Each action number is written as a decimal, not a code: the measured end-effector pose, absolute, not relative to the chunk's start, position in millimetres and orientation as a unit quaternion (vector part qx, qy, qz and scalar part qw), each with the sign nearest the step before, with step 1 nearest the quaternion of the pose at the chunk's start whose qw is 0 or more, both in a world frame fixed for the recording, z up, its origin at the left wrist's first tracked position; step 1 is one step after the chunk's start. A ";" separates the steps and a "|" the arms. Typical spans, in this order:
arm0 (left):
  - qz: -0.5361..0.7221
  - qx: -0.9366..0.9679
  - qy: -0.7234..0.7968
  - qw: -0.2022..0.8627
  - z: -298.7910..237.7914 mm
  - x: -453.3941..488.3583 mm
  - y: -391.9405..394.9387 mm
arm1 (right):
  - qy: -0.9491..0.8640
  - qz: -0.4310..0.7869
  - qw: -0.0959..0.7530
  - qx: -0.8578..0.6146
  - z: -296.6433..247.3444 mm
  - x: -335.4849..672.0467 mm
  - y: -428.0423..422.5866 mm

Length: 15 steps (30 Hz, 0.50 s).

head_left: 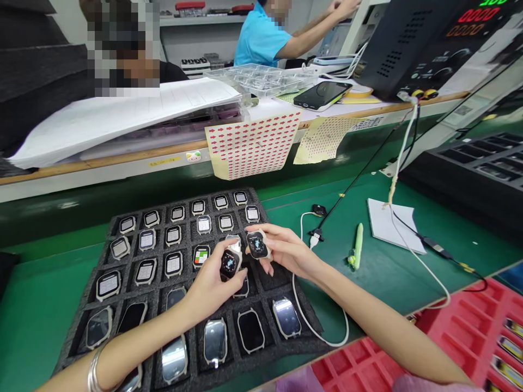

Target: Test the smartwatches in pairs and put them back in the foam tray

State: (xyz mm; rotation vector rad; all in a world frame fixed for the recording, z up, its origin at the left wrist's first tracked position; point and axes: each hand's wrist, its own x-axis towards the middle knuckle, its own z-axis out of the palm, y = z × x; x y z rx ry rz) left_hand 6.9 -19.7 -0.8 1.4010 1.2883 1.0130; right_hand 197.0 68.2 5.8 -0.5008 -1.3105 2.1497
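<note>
A black foam tray (196, 304) lies on the green bench, with several smartwatch bodies without straps in its pockets. Above its right half, my left hand (214, 277) grips a smartwatch (230, 263) whose dark screen is lit with a small blue figure. Close beside it, my right hand (292, 247) pinches a second smartwatch (257, 245) with a similar picture on its screen. Many watches in the back rows show pale lit screens, and one watch (201, 256) shows coloured blocks. Front-row screens look dark or reflective. My left forearm hides part of the tray.
Right of the tray lie a white cable (300, 310), a green pen (358, 246) and a white paper pad (394, 226). A red tray (457, 326) stands at the lower right. Behind, a shelf holds a phone (322, 95) and a power supply (425, 49). Two people sit beyond.
</note>
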 end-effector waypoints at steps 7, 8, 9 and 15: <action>0.454 0.359 0.486 0.655 6.5 6.8 -16.6 | -0.461 0.808 0.281 -0.236 6.4 198.6 72.8; 0.456 0.338 0.475 0.672 8.1 6.5 -17.1 | -0.462 0.806 0.285 -0.238 5.6 199.5 73.4; 0.459 0.323 0.463 0.686 9.2 6.3 -17.6 | -0.464 0.802 0.287 -0.242 4.7 200.5 73.8; 0.471 0.305 0.449 0.696 5.6 6.8 -19.1 | -0.506 0.763 0.293 -0.276 3.1 205.6 70.7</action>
